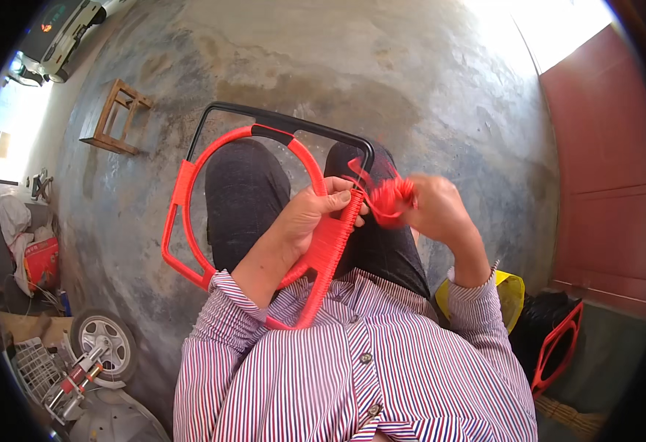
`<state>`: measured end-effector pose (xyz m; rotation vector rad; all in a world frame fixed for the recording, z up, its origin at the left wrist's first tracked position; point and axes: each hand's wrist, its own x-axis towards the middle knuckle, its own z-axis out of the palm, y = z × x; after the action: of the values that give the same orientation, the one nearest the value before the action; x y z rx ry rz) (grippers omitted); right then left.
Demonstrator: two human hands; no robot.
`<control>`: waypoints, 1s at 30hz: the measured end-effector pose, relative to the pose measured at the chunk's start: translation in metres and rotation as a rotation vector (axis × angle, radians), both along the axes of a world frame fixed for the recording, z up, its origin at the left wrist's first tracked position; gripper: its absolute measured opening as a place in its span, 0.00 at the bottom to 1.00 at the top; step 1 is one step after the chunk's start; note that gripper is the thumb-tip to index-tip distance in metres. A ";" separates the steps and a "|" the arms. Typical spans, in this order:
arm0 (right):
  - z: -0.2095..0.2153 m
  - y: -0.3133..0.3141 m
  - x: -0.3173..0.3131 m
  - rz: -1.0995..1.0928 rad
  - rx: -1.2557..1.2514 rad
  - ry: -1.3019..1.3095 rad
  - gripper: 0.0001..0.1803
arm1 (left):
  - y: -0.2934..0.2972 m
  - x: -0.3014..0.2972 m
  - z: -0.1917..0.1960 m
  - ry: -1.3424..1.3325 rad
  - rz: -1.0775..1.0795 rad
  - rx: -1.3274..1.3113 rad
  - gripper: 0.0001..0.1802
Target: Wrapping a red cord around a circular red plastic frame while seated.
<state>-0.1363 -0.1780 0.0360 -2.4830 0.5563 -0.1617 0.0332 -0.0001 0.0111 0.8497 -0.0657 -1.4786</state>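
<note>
Across my lap lies a frame (181,184) with a ring inside a squarish outer loop, mostly wrapped in red plastic strip. Its far bar (286,120) is bare black. My left hand (316,214) grips the right side bar, thumb on top, where the close red wrapping ends below the black corner. In my right hand (439,208), just right of that bar, is a bundle of red plastic strip (391,201). A loose length of the strip loops from the bundle to the bar by my left fingertips. My left fingers are partly hidden behind the bar.
A small wooden stool (117,118) lies at the far left on the concrete floor. A wheeled vehicle (102,346) stands at lower left, near a red box (41,261). To my right are a yellow bag (511,298), a black bag (540,317) and another red frame (559,346). A red door (603,147) rises beyond.
</note>
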 end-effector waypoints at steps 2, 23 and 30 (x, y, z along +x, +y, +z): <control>-0.009 -0.009 -0.025 0.040 0.065 0.232 0.12 | 0.001 0.001 -0.001 0.010 0.017 -0.005 0.10; -0.030 0.037 -0.005 -0.170 0.846 -0.261 0.09 | 0.001 0.001 0.005 0.009 0.016 -0.015 0.12; -0.039 0.038 -0.034 -0.178 0.899 -0.301 0.15 | 0.004 0.001 -0.002 0.021 0.036 -0.077 0.15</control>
<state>-0.1706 -0.1399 -0.0029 -1.5063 0.5572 -0.2761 0.0342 0.0036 0.0092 0.7689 -0.0911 -1.4423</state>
